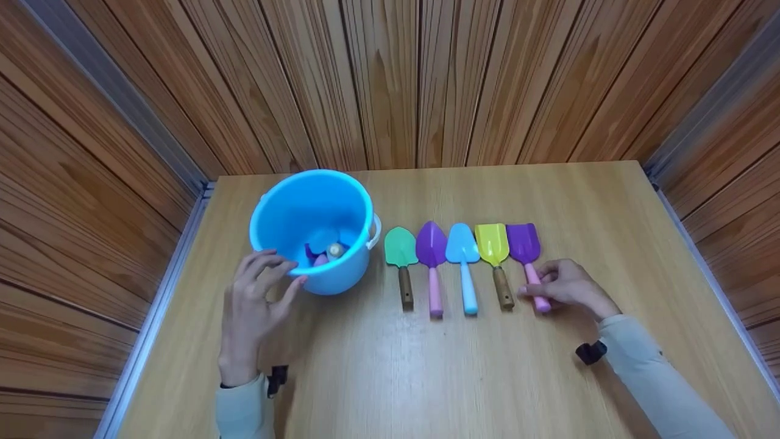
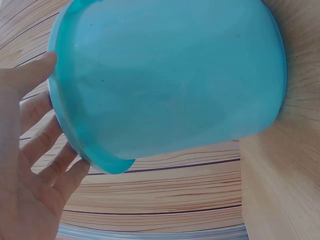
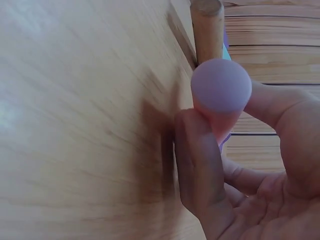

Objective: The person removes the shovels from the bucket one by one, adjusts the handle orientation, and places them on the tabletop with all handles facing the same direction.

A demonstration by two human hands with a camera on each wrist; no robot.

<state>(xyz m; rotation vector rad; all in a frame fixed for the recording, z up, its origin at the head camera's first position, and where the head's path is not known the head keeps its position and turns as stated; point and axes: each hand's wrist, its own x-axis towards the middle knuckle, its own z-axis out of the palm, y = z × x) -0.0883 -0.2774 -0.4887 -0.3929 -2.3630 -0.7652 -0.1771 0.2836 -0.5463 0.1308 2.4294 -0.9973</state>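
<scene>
Pinched the purple shovel (image 1: 524, 247) by its pink handle (image 1: 532, 275) with right hand (image 1: 567, 283), toward right edge of table (image 1: 390, 378). Seemed light, stiff, perhaps slippery, safest at handle. Gripped blue bucket (image 1: 344, 275) by rim (image 2: 69, 115) with left hand (image 1: 250, 308).

No readable text, labels, brands, numbers or signs visible anywhere.

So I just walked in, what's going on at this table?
A person's left hand holds a blue bucket by its rim, with a few small objects inside. Their right hand grips the pink-handled purple shovel at the right end of a row. Four other toy shovels lie beside it on the wooden table.
</scene>
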